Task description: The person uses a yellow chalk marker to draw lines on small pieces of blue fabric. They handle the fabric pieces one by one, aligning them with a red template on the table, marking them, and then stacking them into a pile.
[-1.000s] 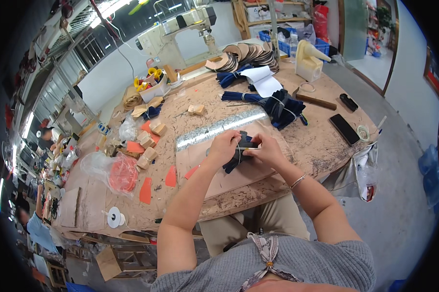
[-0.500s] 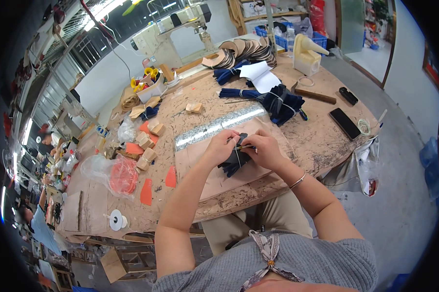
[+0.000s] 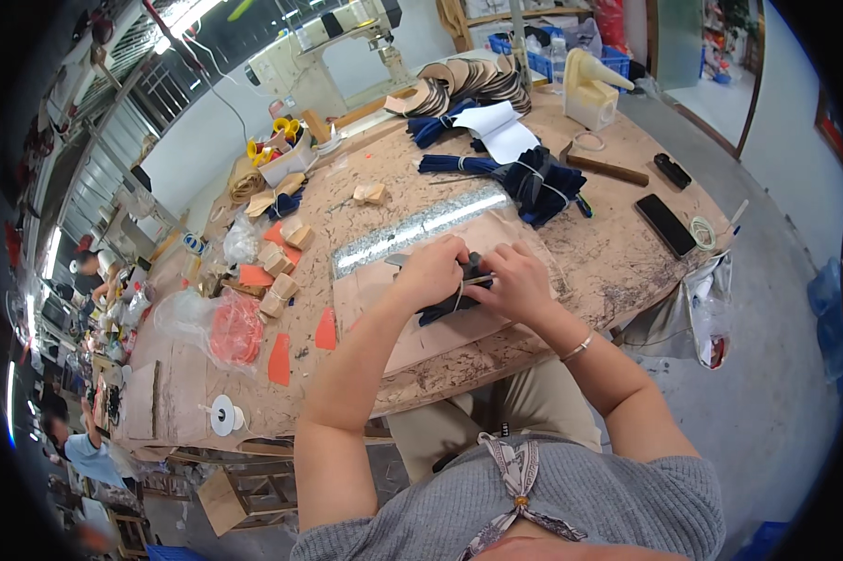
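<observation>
A bundle of dark navy and grey cut pieces (image 3: 437, 309) lies on a pale board (image 3: 412, 348) in front of me, a light band around it. My left hand (image 3: 431, 272) is closed on the bundle's left side, its fingers bent at the top. From the right, my right hand (image 3: 517, 280) grips the bundle's other end with curled fingers. A thin, light strip crosses between the two hands; what it is, I cannot make out. Both palms hide much of the bundle. Just beyond lies a shiny speckled plate (image 3: 421, 227).
Larger tied navy bundles (image 3: 539, 187) lie beyond my right hand, near a hammer (image 3: 608, 169) and a black phone (image 3: 665, 225). Wooden blocks (image 3: 278, 294), orange pieces (image 3: 279, 360) and a white spool (image 3: 225, 415) are to the left. A sewing machine (image 3: 314, 70) stands behind.
The bundle has turned and now lies flatter under my hands. My left hand has moved over its top, and a grey end shows to that hand's left.
</observation>
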Available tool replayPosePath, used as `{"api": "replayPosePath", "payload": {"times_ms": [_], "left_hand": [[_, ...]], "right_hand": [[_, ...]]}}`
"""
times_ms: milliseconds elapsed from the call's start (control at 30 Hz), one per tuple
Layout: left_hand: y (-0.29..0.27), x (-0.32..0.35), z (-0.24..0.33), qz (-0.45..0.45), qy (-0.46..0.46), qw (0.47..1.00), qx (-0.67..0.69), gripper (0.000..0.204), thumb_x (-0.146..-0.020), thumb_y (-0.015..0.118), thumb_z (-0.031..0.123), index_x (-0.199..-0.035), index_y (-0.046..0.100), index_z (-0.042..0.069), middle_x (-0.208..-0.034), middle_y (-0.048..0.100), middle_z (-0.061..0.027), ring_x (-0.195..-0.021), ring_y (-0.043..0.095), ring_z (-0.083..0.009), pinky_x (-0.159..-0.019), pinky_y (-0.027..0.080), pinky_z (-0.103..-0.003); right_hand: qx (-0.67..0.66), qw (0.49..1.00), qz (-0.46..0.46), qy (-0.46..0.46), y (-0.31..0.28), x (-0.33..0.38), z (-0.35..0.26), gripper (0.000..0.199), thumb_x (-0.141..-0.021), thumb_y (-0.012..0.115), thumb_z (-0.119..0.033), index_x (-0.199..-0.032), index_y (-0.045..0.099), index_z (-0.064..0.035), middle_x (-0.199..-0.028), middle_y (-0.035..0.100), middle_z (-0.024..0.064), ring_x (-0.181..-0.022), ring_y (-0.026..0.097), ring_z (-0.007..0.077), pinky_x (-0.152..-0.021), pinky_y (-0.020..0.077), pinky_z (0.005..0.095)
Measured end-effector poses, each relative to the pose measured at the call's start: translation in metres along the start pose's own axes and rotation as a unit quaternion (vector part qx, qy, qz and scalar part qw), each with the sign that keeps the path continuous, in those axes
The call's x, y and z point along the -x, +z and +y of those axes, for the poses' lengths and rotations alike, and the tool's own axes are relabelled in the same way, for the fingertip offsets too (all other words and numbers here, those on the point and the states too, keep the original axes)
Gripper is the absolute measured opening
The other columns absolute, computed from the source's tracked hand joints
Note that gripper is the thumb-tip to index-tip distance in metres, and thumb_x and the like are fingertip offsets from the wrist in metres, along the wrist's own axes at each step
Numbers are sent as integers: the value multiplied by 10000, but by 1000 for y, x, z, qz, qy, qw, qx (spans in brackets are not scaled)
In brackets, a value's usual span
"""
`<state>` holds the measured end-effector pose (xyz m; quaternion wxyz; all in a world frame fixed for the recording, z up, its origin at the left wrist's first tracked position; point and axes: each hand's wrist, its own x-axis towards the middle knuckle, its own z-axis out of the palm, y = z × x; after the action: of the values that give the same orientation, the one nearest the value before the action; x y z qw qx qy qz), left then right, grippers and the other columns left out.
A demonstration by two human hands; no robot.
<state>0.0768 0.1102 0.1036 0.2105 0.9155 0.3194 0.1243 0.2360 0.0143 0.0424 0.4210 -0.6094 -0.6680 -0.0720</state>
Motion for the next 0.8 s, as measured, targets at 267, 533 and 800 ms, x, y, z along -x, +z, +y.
{"api": "replayPosePath", "payload": {"times_ms": [267, 533, 800], "left_hand": [[-17, 3, -13, -48, -44, 988, 140, 621, -825, 726, 284, -1367, 535, 50, -1343, 591, -167, -1200, 592, -319, -1026, 444, -421], [3, 62, -7, 93, -89, 987, -93, 1266, -549, 924, 496, -1539, 260, 69, -1493, 448, -138, -1375, 430, -335, -1145, 267, -567], [39, 83, -28, 270, 16, 963, -1, 862, -645, 904, 256, -1384, 498, 78, -1387, 525, -137, -1291, 494, -333, -1108, 333, -500]], "right_hand": [[-127, 979, 1, 160, 3, 27, 47, 157, -895, 677, -218, -907, 703, -64, -803, 687, 106, -764, 638, 315, -671, 499, 387], [-370, 889, -131, 237, 34, 7, 42, 284, -1019, 547, -259, -1143, 666, -33, -846, 692, 153, -769, 639, 184, -731, 501, 338], [-394, 877, -163, 222, 72, -25, 54, 297, -1019, 529, -261, -1012, 648, 12, -882, 672, 175, -808, 635, 264, -773, 487, 369]]}}
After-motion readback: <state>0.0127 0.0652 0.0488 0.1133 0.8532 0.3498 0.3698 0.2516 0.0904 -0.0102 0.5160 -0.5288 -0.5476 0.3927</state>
